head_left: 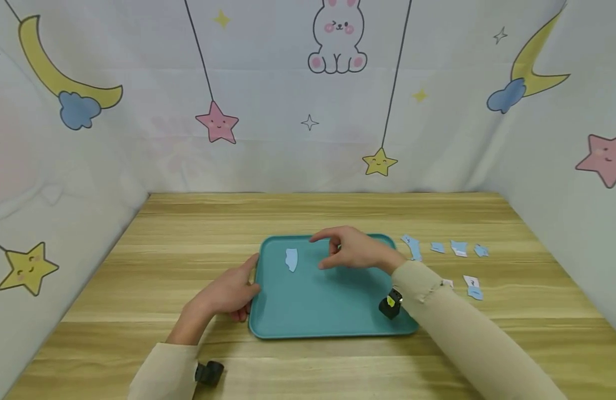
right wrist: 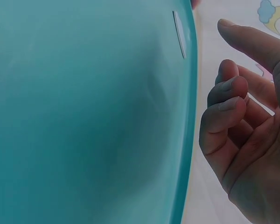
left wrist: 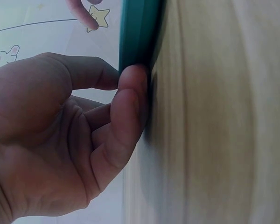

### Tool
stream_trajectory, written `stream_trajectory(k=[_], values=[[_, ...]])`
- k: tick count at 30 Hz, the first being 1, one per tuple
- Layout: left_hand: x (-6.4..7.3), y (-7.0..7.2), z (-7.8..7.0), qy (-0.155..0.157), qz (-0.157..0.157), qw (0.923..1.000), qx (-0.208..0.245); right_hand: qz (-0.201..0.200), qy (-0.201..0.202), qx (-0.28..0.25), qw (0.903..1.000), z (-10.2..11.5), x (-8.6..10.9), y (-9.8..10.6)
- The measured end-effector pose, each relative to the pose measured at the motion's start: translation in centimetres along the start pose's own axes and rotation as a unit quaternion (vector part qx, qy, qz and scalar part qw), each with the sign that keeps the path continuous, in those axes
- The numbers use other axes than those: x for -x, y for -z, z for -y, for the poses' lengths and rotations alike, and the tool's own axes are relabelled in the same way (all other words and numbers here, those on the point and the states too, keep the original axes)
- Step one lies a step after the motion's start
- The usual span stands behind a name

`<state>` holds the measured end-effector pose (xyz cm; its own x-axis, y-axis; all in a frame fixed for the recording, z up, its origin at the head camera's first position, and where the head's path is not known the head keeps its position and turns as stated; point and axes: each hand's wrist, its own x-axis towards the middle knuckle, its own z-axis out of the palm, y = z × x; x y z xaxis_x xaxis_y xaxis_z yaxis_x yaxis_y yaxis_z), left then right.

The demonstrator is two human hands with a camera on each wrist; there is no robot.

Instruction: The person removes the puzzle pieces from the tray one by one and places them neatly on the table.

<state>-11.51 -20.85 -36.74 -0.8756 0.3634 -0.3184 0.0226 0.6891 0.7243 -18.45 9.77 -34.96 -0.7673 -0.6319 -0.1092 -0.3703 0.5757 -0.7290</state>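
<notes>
A teal tray (head_left: 312, 311) lies on the wooden table. At its left edge, my left hand (head_left: 229, 290) pinches the rim between thumb and fingers, as the left wrist view shows with the hand (left wrist: 60, 126) beside the tray's side (left wrist: 139, 32). Inside the tray, towards the upper left, rests a light blue piece of torn paper (head_left: 291, 259). My right hand (head_left: 352, 249) hovers above the tray, right of that piece. Its thumb and index finger stand apart while the other fingers curl loosely; nothing shows between them in the right wrist view, where the hand (right wrist: 252, 121) is seen from the palm side.
Right of the tray lie several torn paper pieces, among them a long blue one (head_left: 412, 246), a small blue one (head_left: 437, 247) and a white-and-blue one (head_left: 473, 288). Another (head_left: 447, 283) is partly behind the right sleeve. A printed cloth (head_left: 288, 166) surrounds the table (head_left: 198, 222).
</notes>
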Motion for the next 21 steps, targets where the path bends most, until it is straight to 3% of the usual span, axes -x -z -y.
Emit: stream_trajectory(k=[21], values=[[0.1, 0.0, 0.0, 0.007, 0.000, 1.0000, 0.002, 0.023, -0.011, 0.009, 0.9996, 0.3, -2.3, -2.1]])
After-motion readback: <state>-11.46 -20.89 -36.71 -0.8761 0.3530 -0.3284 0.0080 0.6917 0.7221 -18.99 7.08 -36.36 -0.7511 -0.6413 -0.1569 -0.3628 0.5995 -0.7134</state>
